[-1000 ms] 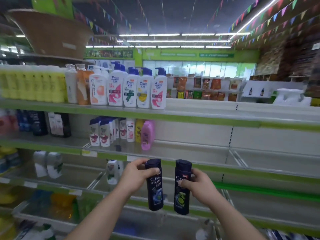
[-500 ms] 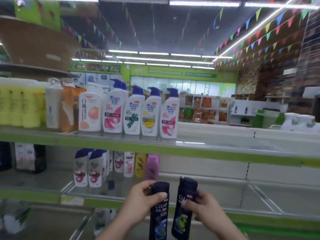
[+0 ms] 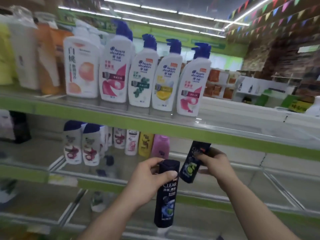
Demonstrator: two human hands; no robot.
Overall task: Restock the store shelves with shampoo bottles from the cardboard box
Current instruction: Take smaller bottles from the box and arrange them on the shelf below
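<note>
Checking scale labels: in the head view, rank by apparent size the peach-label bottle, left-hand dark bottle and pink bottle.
1. peach-label bottle
2. dark bottle in the left hand, nearer the camera, so unsure
3. pink bottle, clearly smallest

Bright, even light frm ceiling tube strips; sheen on shelf top; heavy blur left, wide-angle bending.

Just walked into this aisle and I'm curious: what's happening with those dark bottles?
A person is stocking shampoo. The left hand grips one dark Clear bottle upright near its cap; the right hand holds a second dark bottle, tilted, by the green shelf edge. Neither stands on a shelf yet. White pump bottles line the shelf above.
</note>
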